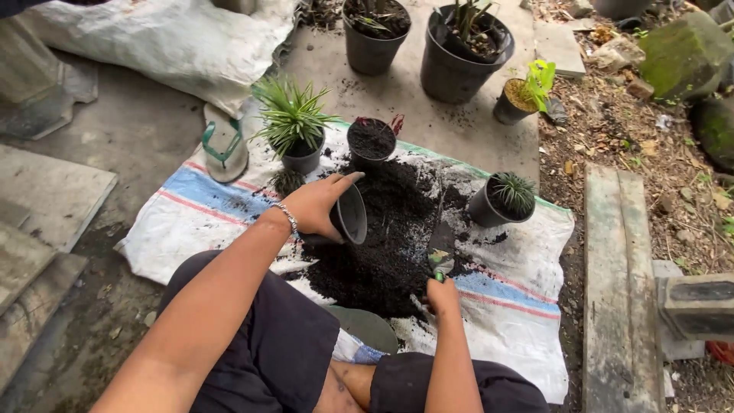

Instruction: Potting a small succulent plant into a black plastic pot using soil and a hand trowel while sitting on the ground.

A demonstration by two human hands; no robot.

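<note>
Pot [351, 215], small and black, lies tipped on its side at 9 o'clock of the soil [390, 237], gripped by the left hand [315, 205]. Right hand [442, 294] is closed on a trowel [441, 243], its blade in the soil, upon a sack [206, 206].

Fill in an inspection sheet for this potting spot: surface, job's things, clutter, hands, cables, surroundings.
Surface: white woven sack spread on concrete, a soil heap on it.
Job's things: empty black pot, tilted toward the heap; trowel, blade in the soil.
Clutter: sandal; small potted plants on the sack, larger black pots behind it.
Hands: left hand grips the pot; right hand holds the trowel handle.
Cables: nothing seen.
Surroundings: wooden plank, mossy stones, leaf litter.
</note>
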